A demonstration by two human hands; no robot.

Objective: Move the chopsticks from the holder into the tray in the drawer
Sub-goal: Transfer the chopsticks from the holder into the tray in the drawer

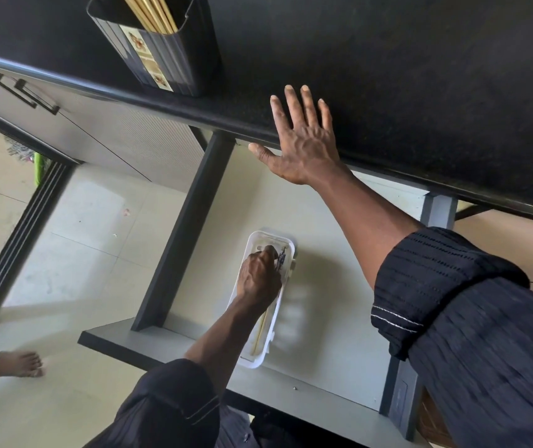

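A black chopstick holder (165,56) stands on the dark counter (388,59), with several gold chopsticks (150,11) still upright in it. Below the counter the drawer (330,253) is pulled out, and a white oblong tray (286,244) lies on its pale floor. My left hand (258,279) is down inside the tray, fingers closed on chopsticks (262,328) that lie along the tray's length; their patterned ends show past my knuckles. My right hand (304,143) is spread flat over the counter's front edge, holding nothing.
The drawer's dark front panel (148,345) and left side rail (184,227) frame the tray. Cabinet handles (26,92) sit at the upper left. A bare foot (19,363) stands on the tiled floor at the lower left, near a sliding-door track (16,240).
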